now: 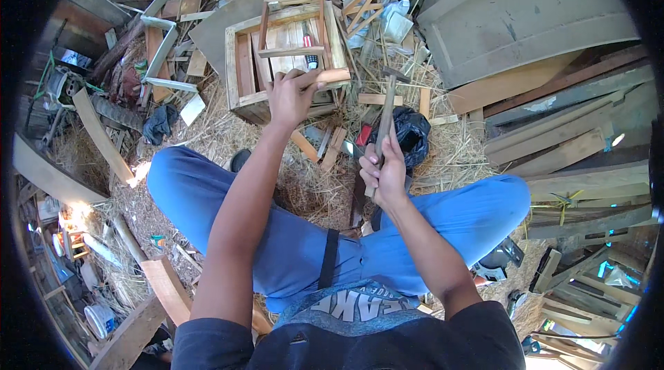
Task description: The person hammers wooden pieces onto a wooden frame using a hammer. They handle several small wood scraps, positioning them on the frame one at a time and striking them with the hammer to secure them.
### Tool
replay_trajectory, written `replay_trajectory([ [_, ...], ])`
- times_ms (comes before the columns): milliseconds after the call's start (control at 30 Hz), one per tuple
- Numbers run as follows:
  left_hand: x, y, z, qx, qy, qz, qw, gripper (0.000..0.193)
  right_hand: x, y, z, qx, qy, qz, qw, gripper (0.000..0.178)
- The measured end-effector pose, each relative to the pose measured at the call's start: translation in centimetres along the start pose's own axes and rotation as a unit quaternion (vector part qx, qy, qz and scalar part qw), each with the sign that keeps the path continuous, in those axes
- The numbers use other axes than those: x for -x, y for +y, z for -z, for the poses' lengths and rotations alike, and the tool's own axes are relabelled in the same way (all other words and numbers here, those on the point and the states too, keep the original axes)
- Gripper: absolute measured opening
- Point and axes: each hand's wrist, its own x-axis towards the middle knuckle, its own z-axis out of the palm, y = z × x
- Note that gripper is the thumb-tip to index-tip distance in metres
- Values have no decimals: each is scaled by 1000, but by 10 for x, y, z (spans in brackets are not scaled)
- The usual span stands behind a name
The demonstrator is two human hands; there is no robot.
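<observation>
My right hand [386, 173] is closed around the wooden handle of a hammer [387, 117], which points away from me with its dark head at the far end. Farther left, my left hand [290, 97] grips a short light wooden strip [333, 76] at the near side of a wooden box [241, 102]. Resting on that box is a small wooden frame [290, 52] with crosspieces. Inside it lies a slim item with red, white and dark parts [309, 52]; its kind is unclear. My left fingers partly hide the strip.
A black plastic bag [413, 136] sits just beyond my right hand. Wood offcuts [333, 149] lie on straw between my crossed legs and the box. A large grey panel [526, 17] leans at the far right, above stacked boards [553, 135]. A white angled frame [160, 52] stands left.
</observation>
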Motion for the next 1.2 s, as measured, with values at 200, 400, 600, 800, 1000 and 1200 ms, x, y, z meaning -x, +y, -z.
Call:
replay_trajectory([
  [200, 0, 1, 3, 19, -15, 9, 1000, 34, 1, -3, -4, 11, -38, -19, 999, 54],
  [400, -2, 1, 3, 9, -14, 6, 1000, 36, -1, -1, -1, 63, -45, -45, 996, 55],
  [600, 0, -4, 2, 10, 7, -7, 1000, 36, 3, -2, -12, 102, -50, -53, 992, 54],
  [800, -2, 0, 0, -1, 1, -9, 1000, 37, -1, -3, -5, 51, 16, 14, 998, 55],
  [1000, -1, -2, -2, 22, -7, 6, 1000, 34, -1, -4, -9, 76, -14, -22, 997, 55],
  [1200, -1, -2, -1, -2, -9, 6, 1000, 35, 3, 4, -12, 85, -21, -71, 994, 53],
])
